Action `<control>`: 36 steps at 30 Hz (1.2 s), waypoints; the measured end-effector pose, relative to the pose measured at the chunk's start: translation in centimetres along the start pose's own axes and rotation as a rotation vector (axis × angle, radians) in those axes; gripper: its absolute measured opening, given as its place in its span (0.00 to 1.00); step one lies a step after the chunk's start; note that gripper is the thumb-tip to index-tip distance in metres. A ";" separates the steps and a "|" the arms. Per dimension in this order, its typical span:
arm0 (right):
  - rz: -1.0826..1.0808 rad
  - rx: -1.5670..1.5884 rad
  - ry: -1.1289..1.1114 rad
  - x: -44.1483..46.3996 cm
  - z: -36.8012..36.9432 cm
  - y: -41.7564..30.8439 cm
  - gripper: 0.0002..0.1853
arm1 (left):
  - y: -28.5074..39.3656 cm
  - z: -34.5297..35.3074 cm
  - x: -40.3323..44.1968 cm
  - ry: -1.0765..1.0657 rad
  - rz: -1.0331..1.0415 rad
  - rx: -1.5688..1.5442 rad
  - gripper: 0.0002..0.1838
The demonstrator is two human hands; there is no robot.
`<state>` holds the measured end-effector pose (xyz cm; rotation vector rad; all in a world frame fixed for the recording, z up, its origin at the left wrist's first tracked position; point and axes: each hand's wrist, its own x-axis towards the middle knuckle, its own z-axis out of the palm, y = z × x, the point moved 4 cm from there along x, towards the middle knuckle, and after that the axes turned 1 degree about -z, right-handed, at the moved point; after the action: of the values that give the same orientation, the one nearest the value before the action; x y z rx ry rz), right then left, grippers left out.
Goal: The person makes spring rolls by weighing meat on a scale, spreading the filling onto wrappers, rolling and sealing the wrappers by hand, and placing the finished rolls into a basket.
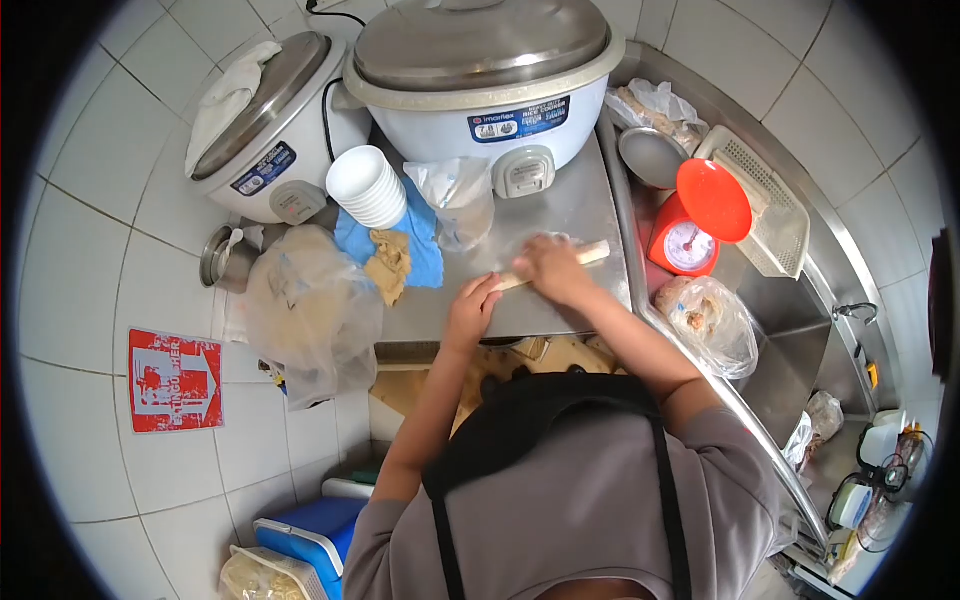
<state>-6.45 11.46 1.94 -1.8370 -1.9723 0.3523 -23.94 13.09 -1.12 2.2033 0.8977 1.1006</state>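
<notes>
A pale, cream-coloured cylindrical roll (594, 253) lies slantwise over the steel counter, its exact kind unclear. My left hand (474, 311) is closed on its near left end at the counter's front edge. Over its middle sits my right hand (550, 268), fingers curled around it and partly blurred. The roll's right end sticks out past my right hand. Just behind the hands stands a clear plastic bag (463, 205) with something pale inside. Left of it, a tan cloth (388, 266) lies on a blue cloth (424, 232), beside stacked white cups (367, 187).
A large rice cooker (430, 115) stands behind, a second cooker (240, 170) to its left. A big plastic bag (305, 300) hangs over the left edge. On the right are a red scale (685, 240), a bag of food (707, 325) and a steel sink (790, 375).
</notes>
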 end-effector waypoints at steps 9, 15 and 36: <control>-0.012 -0.130 -0.211 0.2 3.6 -4.0 0.36 | -0.1 -0.2 0.2 -0.050 -0.008 0.046 0.13; 0.301 -0.399 -0.149 0.9 2.4 -0.8 0.37 | 0.3 -0.4 0.0 -0.003 0.012 0.012 0.13; -0.192 0.105 -0.041 -5.2 -2.4 5.0 0.11 | 2.1 1.4 3.0 -0.457 -0.006 -0.030 0.15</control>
<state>-0.73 6.58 1.10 -1.5726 -2.0953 0.4275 -20.76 13.79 1.01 2.2870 0.6786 0.5608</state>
